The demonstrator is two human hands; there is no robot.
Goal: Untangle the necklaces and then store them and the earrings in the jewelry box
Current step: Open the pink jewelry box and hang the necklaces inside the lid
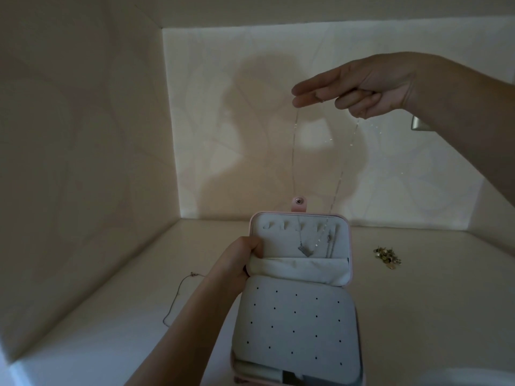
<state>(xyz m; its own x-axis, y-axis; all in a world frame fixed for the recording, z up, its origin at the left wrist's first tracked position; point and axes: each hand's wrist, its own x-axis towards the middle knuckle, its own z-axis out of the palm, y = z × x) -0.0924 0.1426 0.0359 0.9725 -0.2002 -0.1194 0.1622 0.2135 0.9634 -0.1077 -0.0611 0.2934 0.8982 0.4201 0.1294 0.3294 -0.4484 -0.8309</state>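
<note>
My right hand (370,84) above the open jewelry box (292,316), fingers pinching a silver necklace (293,151) dangling toward its lid (278,240), my left hand (239,260) gripping the lid's left edge, earrings (387,257) to its right

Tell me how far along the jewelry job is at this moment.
Done: a pendant necklace already hangs on the hooks in the jewelry box lid. In hand: the right hand dangles a silver chain above the lid, while the left hand grips the lid's edge. Left: a second chain lies on the table, and the earrings sit unstored beside the box.
</note>
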